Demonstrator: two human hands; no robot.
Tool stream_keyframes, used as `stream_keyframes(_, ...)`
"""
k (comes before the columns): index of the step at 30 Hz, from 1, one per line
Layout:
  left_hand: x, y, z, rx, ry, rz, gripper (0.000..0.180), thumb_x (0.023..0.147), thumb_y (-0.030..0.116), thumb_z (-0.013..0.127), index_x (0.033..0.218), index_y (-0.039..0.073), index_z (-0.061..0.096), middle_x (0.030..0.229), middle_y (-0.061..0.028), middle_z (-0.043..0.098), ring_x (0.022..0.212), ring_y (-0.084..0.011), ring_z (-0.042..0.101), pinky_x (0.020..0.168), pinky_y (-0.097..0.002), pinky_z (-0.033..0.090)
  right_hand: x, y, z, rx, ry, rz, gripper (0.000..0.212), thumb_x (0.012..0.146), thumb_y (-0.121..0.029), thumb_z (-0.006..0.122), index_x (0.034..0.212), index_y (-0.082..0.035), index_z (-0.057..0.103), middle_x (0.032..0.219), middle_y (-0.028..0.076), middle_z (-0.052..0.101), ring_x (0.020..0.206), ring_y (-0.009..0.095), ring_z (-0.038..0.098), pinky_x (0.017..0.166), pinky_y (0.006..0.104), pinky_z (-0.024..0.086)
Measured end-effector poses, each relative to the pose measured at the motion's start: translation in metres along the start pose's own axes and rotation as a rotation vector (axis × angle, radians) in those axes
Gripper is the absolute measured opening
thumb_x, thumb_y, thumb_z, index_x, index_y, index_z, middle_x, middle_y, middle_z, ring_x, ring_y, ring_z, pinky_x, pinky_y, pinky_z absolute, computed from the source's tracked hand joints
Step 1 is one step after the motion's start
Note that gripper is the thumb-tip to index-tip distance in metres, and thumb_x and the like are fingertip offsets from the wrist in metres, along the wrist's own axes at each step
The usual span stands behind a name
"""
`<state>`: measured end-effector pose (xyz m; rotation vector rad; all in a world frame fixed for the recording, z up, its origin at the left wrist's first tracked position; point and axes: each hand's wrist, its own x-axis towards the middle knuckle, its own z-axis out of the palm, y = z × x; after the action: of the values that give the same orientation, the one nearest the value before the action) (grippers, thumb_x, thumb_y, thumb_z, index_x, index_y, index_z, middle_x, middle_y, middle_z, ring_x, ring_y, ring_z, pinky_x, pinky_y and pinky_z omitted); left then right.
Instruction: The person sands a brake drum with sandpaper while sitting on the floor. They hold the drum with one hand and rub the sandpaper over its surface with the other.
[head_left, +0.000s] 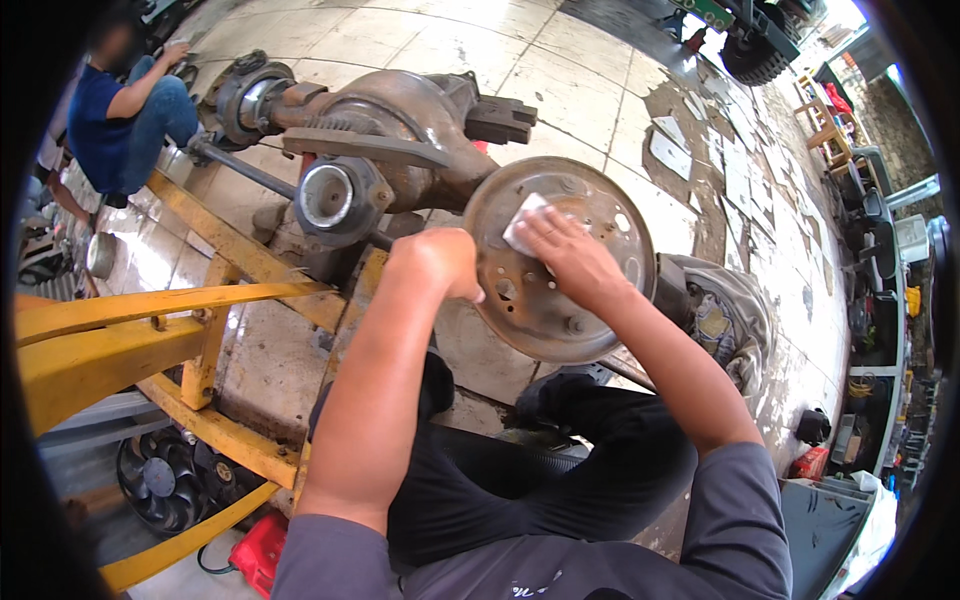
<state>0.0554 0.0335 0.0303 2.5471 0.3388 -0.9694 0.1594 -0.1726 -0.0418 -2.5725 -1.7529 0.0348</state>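
Note:
A round, rust-brown brake backing plate [545, 325] with several holes stands tilted in front of me. My left hand [440, 262] is closed at its left edge, the thumb at the rim and the other fingers mostly hidden behind my fist. On the plate's face, my right hand [565, 250] presses a small white folded cloth [522, 222] under its fingers, near the upper middle. Whether it is fabric or paper I cannot tell for sure. Just beyond the plate's left side lies a large rusty axle housing [400, 105] with an open hub end [328, 195].
Yellow metal frame bars [120, 360] are at my left, above a black fan [160, 478] and a red container [262, 550]. Grey fabric [740, 325] lies right of the plate. A crouching person [130, 120] works at the far left. Shelves [885, 350] line the right.

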Motion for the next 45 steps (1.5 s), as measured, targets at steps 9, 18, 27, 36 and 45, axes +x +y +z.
stream_keyframes(9, -0.014, 0.008, -0.012, -0.013, -0.043, -0.094, 0.055, 0.079, 0.038, 0.082, 0.114, -0.002, 0.069, 0.122, -0.0173, 0.068, 0.113, -0.0317, 0.065, 0.095, -0.0415, 0.053, 0.0, 0.013, 0.002, 0.008, -0.033, 0.007, 0.061, 0.087, 0.001, 0.05, 0.147, -0.01, 0.044, 0.155, 0.012, 0.04, 0.143, 0.038, 0.036, 0.116, 0.0483, 0.033)
stream_keyframes(18, -0.007, 0.009, -0.01, 0.048, -0.087, -0.156, 0.053, 0.081, 0.042, 0.08, 0.123, 0.011, 0.069, 0.126, -0.0049, 0.069, 0.115, -0.0232, 0.066, 0.093, -0.0386, 0.053, -0.003, 0.012, 0.006, 0.049, -0.008, 0.014, 0.062, 0.087, 0.002, 0.052, 0.147, -0.014, 0.045, 0.156, 0.009, 0.04, 0.145, 0.036, 0.033, 0.118, 0.0474, 0.032)
stream_keyframes(27, -0.006, 0.0, -0.004, -0.028, -0.001, -0.057, 0.05, 0.078, 0.034, 0.081, 0.112, -0.001, 0.07, 0.113, -0.0198, 0.07, 0.107, -0.0341, 0.067, 0.094, -0.0408, 0.052, 0.003, 0.019, 0.01, 0.04, 0.026, 0.049, 0.07, 0.08, 0.004, 0.062, 0.145, -0.013, 0.046, 0.155, 0.012, 0.04, 0.144, 0.035, 0.036, 0.117, 0.0465, 0.033)
stream_keyframes(36, -0.002, 0.005, -0.004, 0.013, -0.033, -0.081, 0.051, 0.079, 0.036, 0.081, 0.113, 0.0, 0.07, 0.116, -0.0167, 0.069, 0.109, -0.0319, 0.066, 0.094, -0.041, 0.052, 0.001, 0.016, 0.006, 0.021, 0.015, 0.104, 0.065, 0.085, 0.003, 0.055, 0.147, -0.014, 0.045, 0.155, 0.009, 0.041, 0.145, 0.033, 0.035, 0.117, 0.047, 0.033)
stream_keyframes(45, 0.0, 0.002, 0.001, -0.012, 0.01, -0.043, 0.049, 0.077, 0.034, 0.081, 0.109, -0.003, 0.071, 0.113, -0.0206, 0.069, 0.107, -0.034, 0.066, 0.094, -0.0411, 0.052, 0.001, 0.014, 0.021, -0.046, 0.037, 0.102, 0.061, 0.089, -0.004, 0.053, 0.149, -0.015, 0.042, 0.157, 0.008, 0.038, 0.146, 0.032, 0.033, 0.119, 0.0458, 0.031)
